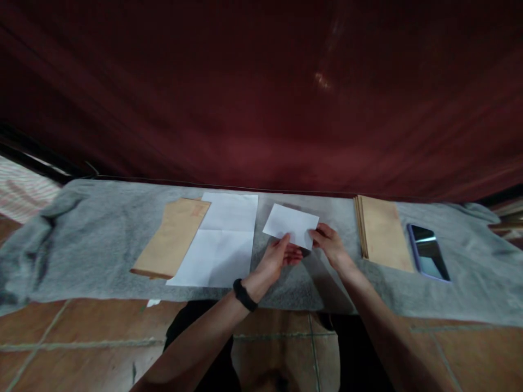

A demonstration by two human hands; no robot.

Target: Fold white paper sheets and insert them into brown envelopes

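A small white rectangle of paper [291, 222], perhaps a folded sheet, is held just above the grey cloth, tilted slightly. My left hand [279, 258] grips its near edge, thumb on top and fingers underneath. My right hand [328, 242] pinches the right edge between thumb and fingers. Left of my hands lies a larger white sheet [229, 245] with a crease across its middle. Brown paper envelopes [174, 237] overlap the left side of that sheet. Farther right rests a neat stack of brown envelopes [386, 231].
A phone [429, 253] in a purple case lies right of the envelope stack. Grey cloth [102, 239] covers the long narrow surface. Behind it rises a dark red drape [261, 109]. Brown floor tiles [102, 326] show in front, with a white scrap [153, 302] near the cloth's edge.
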